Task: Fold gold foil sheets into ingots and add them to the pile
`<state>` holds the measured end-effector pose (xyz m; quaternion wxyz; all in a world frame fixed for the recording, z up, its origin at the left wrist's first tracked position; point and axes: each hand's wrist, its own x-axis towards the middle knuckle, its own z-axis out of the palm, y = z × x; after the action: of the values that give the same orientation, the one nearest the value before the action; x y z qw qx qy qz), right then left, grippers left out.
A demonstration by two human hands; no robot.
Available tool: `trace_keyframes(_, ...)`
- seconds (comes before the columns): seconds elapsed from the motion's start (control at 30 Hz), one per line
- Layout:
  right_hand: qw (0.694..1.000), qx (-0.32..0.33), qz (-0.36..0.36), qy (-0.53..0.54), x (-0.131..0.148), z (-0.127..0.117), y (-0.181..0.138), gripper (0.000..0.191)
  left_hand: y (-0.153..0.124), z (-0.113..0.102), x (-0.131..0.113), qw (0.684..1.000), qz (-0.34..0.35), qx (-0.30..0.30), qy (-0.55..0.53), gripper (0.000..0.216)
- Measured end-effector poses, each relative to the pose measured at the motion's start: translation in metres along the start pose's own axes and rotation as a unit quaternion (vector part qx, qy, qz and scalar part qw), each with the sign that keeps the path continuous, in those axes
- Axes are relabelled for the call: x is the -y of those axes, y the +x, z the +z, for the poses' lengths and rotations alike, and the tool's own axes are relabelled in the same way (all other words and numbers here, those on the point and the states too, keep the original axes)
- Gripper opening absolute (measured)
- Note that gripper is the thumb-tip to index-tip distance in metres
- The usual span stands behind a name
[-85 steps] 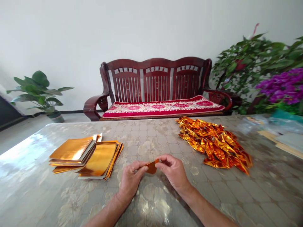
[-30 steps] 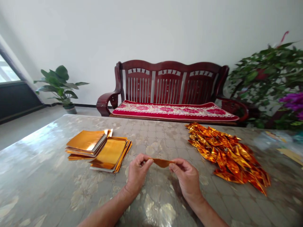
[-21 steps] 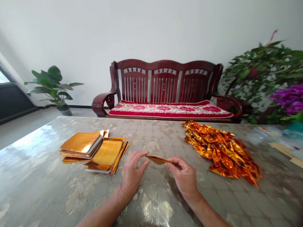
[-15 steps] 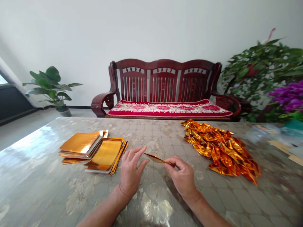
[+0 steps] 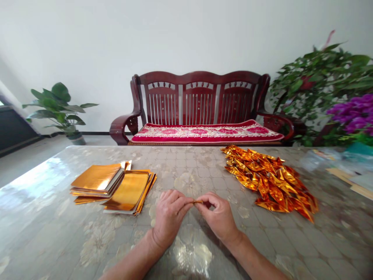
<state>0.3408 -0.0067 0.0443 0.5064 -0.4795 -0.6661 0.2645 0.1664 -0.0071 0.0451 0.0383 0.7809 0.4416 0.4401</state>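
Observation:
My left hand and my right hand meet over the near middle of the table, fingertips pinched together on a small folded piece of gold foil paper. Only a sliver of the foil shows between the fingers. To the left of my left hand lie stacks of flat gold foil sheets. A heap of folded gold foil pieces lies to the right of my right hand.
The table has a glossy patterned cover. Packets and flat items sit at its far right. Behind stand a red wooden bench, a potted plant at left, and foliage with purple flowers at right.
The foil piece was stretched out long between my hands; my left hand let go briefly, then both hands came together and pinched it small.

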Motion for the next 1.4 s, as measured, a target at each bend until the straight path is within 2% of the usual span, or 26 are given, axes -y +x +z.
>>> trace_keyframes(0.1,0.999,-0.005,0.024,0.033,0.002,0.000,0.000,0.007,-0.001,0.008,0.002,0.990,-0.104,0.028,-0.089,0.014)
trace_keyframes(0.17,0.996,0.007,0.047,0.072,0.003,-0.002,0.000,0.010,-0.002,0.011,0.005,0.978,-0.157,0.026,-0.134,0.016)
trace_keyframes(0.27,0.979,0.038,0.111,0.167,0.004,-0.004,0.001,0.025,-0.003,0.012,0.007,0.965,-0.195,0.009,-0.176,0.018)
trace_keyframes(0.33,0.961,0.036,0.158,0.223,0.003,-0.004,0.002,0.035,-0.003,0.012,0.006,0.957,-0.211,0.000,-0.201,0.019)
trace_keyframes(0.43,0.948,0.028,0.196,0.251,0.001,-0.002,0.004,0.038,-0.002,0.012,0.004,0.947,-0.221,-0.001,-0.232,0.019)
trace_keyframes(0.67,0.938,0.102,0.175,0.282,0.002,0.000,0.005,0.033,-0.004,0.013,-0.002,0.930,-0.232,0.016,-0.283,0.023)
trace_keyframes(0.97,0.955,0.072,0.146,0.247,0.001,0.000,0.004,0.028,-0.005,0.018,-0.002,0.920,-0.279,0.010,-0.276,0.025)
trace_keyframes(1.07,0.965,0.061,0.123,0.223,0.000,0.001,0.004,0.023,-0.004,0.017,-0.004,0.933,-0.262,-0.002,-0.247,0.022)
trace_keyframes(1.17,0.978,0.054,0.083,0.186,0.001,-0.001,0.003,0.019,-0.004,0.014,-0.006,0.956,-0.211,-0.016,-0.202,0.019)
trace_keyframes(1.3,0.995,0.034,-0.014,0.094,0.003,-0.005,0.002,0.015,-0.007,0.009,-0.007,0.984,-0.110,-0.032,-0.139,0.017)
trace_keyframes(1.4,0.996,0.009,-0.088,0.022,0.007,-0.008,0.000,0.014,-0.009,0.008,-0.008,0.990,-0.058,-0.036,-0.125,0.015)
